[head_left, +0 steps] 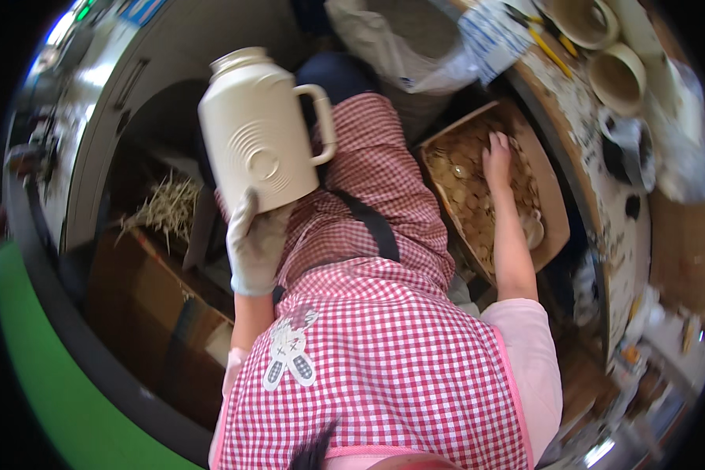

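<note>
A cream plastic jug-shaped thermos shell point(262, 129), with a round neck, a side handle and raised rings on its wall, tilts over my lap. My left hand point(256, 247), in a pale glove, grips its lower end, and the fingers underneath are partly hidden. My bare right hand point(499, 160) reaches into an open box point(547, 184) full of small round cream discs point(458, 176). Its fingers are bent and drawn together among the discs. What they pinch, if anything, cannot be made out. A larger cream round piece point(533, 231) lies near my right forearm.
Right of the box runs a worn bench point(611, 211) with cream cylindrical parts point(616, 74), yellow-handled pliers point(551, 53) and plastic bags. A large white sack point(415, 47) stands ahead. At left are a cardboard box point(141, 301) and a heap of thin cream strips point(168, 205).
</note>
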`<control>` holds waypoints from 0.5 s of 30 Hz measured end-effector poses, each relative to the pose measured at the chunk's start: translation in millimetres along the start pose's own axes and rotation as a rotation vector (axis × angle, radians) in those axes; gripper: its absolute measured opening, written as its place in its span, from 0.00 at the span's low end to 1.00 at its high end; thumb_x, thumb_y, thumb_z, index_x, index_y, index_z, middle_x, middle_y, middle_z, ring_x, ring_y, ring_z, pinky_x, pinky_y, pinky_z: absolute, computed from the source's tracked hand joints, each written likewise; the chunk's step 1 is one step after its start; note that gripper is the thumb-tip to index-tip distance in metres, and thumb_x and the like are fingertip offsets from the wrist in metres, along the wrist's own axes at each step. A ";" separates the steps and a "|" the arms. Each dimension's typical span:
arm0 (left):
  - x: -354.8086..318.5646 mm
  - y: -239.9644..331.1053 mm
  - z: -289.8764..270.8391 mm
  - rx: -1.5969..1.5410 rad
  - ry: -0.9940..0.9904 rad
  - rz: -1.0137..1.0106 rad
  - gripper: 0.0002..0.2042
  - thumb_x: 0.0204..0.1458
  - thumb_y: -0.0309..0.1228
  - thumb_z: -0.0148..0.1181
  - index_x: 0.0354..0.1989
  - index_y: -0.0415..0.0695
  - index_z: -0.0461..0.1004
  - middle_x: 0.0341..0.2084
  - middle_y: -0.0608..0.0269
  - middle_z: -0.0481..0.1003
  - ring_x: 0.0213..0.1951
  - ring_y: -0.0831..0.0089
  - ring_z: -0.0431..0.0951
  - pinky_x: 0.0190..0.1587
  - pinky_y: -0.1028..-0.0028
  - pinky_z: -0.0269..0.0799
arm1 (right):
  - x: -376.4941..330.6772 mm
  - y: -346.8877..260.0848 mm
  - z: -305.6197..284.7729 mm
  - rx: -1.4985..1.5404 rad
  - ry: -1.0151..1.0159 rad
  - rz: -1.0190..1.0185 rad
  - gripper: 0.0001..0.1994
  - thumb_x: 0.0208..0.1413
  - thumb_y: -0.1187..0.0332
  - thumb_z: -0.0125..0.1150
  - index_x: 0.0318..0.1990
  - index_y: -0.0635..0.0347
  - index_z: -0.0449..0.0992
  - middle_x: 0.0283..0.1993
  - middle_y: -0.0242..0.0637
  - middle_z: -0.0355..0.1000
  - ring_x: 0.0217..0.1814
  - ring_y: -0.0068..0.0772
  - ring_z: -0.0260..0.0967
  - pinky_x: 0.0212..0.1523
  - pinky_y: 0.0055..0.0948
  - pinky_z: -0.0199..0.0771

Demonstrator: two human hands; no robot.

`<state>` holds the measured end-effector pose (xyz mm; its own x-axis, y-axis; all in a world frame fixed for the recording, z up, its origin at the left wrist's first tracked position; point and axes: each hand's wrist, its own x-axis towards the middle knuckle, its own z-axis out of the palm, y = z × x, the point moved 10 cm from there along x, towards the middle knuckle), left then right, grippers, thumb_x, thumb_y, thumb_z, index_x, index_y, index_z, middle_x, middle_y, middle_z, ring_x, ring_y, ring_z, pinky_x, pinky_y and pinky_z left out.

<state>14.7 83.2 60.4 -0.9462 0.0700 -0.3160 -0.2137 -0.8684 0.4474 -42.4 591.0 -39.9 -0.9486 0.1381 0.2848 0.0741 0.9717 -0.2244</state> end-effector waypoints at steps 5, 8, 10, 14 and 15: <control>3.5 -20.0 9.4 -0.313 0.078 -0.068 0.21 0.67 0.33 0.57 0.66 0.41 0.66 0.62 0.53 0.73 0.66 0.58 0.71 0.69 0.49 0.68 | 2.5 48.4 61.5 -0.118 -0.255 0.045 0.06 0.55 0.78 0.57 0.40 0.68 0.76 0.45 0.50 0.73 0.48 0.59 0.70 0.49 0.45 0.73; 5.6 -17.5 12.5 -0.257 0.104 -0.009 0.22 0.67 0.34 0.57 0.66 0.40 0.66 0.64 0.53 0.72 0.66 0.59 0.71 0.71 0.52 0.65 | 7.9 33.5 24.4 0.201 -0.235 0.050 0.09 0.63 0.70 0.61 0.45 0.67 0.80 0.44 0.49 0.76 0.47 0.57 0.73 0.47 0.42 0.74; 7.9 -17.5 10.6 -0.222 0.124 0.013 0.23 0.67 0.34 0.56 0.67 0.40 0.65 0.64 0.54 0.72 0.66 0.60 0.71 0.71 0.53 0.65 | 11.0 24.0 -11.4 0.387 -0.230 0.300 0.11 0.65 0.67 0.63 0.47 0.63 0.83 0.39 0.39 0.80 0.36 0.35 0.76 0.37 0.30 0.75; 14.6 -16.7 15.4 -0.081 0.083 0.019 0.23 0.68 0.33 0.55 0.69 0.39 0.62 0.64 0.55 0.71 0.65 0.61 0.72 0.71 0.56 0.66 | 12.8 -114.4 -47.7 1.189 -0.497 0.586 0.13 0.65 0.65 0.66 0.49 0.65 0.82 0.37 0.32 0.81 0.31 0.14 0.73 0.29 0.15 0.71; 15.8 -16.0 17.0 -0.034 0.082 0.014 0.24 0.68 0.33 0.55 0.69 0.39 0.62 0.64 0.55 0.70 0.65 0.62 0.72 0.71 0.56 0.67 | 16.1 -171.5 -56.6 1.352 -0.585 0.494 0.12 0.65 0.66 0.66 0.49 0.65 0.82 0.37 0.33 0.81 0.31 0.15 0.74 0.29 0.15 0.71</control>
<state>-0.9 106.5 62.5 -0.9259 0.0184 -0.3774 -0.1907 -0.8851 0.4246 -52.9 437.5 55.9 -0.9221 -0.0232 -0.3863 0.3868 -0.0808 -0.9186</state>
